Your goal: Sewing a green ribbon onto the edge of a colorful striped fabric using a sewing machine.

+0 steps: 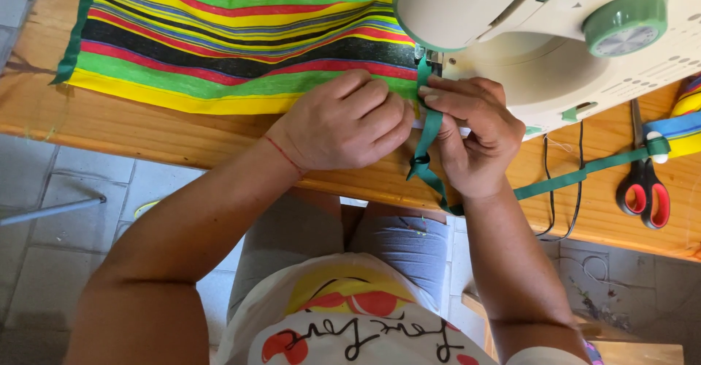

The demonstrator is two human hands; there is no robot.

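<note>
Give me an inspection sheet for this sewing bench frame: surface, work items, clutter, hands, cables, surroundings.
Surface: wooden table, worn orange-brown top.
Work items: striped cloth spread flat, its edge at the sewing machine; green binding tape runs from the needle area down over the table edge.
Clutter: scissors with red handles at the right; a roll of coloured tape beside them.
Hands: left hand presses the cloth edge, fingers curled; right hand pinches the green tape by the presser foot.
Cables: black cord hangs off the table beside the machine.
Surroundings: grey tiled floor; a metal rod at left.
</note>
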